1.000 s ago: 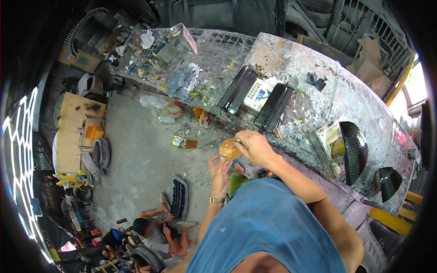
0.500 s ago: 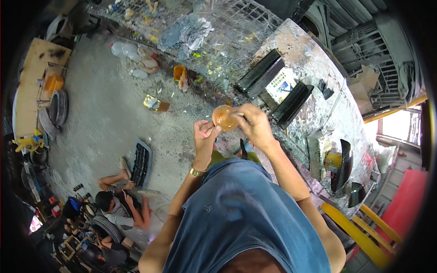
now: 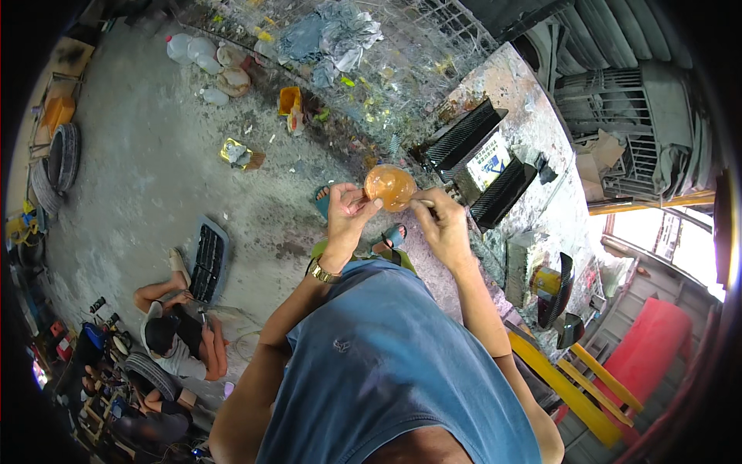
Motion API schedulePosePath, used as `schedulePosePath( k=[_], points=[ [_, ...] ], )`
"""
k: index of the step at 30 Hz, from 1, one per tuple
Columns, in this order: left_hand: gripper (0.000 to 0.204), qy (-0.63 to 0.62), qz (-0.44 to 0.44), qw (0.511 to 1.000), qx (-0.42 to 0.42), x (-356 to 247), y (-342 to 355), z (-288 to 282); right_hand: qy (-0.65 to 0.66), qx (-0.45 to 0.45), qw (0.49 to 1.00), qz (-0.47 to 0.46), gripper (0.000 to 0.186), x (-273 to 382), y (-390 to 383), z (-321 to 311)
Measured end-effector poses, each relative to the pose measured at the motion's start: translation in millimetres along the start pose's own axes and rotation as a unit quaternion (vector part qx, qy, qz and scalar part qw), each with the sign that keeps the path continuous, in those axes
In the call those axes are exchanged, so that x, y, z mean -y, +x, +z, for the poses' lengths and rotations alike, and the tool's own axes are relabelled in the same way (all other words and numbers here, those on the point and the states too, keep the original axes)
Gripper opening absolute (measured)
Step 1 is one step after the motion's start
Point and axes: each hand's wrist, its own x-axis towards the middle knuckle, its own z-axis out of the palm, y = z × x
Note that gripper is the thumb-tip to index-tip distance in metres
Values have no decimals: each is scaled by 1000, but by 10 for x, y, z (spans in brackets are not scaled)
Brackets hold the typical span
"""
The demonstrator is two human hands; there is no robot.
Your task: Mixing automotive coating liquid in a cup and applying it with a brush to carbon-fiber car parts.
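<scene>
With a clock face centred on the round, translucent cup of amber-orange liquid (image 3: 390,185), the cup is held in front of the blue-shirted torso (image 3: 386,348). Its rim is gripped at 8 o'clock between thumb and fingers of the left hand (image 3: 349,215), whose wrist is circled by a gold-coloured metal watch (image 3: 325,271). At 4 o'clock a slim, pale stick (image 3: 423,203) is pinched at the cup's edge by the right hand (image 3: 445,220). Farther out, a long, black, carbon-patterned piece (image 3: 466,141) is laid on the grey, paint-spattered worktop (image 3: 533,93) at 2 o'clock, and a similar black ribbed panel (image 3: 502,197) at 3; a white printed tin (image 3: 488,162) is seen between them. At 4 o'clock a curved black shell (image 3: 558,290) is set against a yellow round can (image 3: 545,281). Toward 11, crumpled grey sheeting (image 3: 332,42) is spread. On the concrete floor (image 3: 147,170), an orange plastic container (image 3: 290,100) is seen between 10 and 11, and a black slatted grille (image 3: 209,259) at 8, touched by a seated co-worker (image 3: 174,332).
</scene>
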Motion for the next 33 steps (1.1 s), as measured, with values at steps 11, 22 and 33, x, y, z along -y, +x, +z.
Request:
schedulePosePath(
  k=[11, 22, 33],
  points=[
    [50, 25, -17, 1000, 4, -143, 124, -132, 97, -76, 991, 48, 5, 51, 173, 155],
    [52, 20, 4, 1000, 18, -338, 126, -224, 101, -164, 980, -57, 6, 679, -67, -294],
    [50, 30, 14, 999, 28, -382, 132, -212, 101, -181, 971, -121, 7, 915, -104, -425]
  ],
)
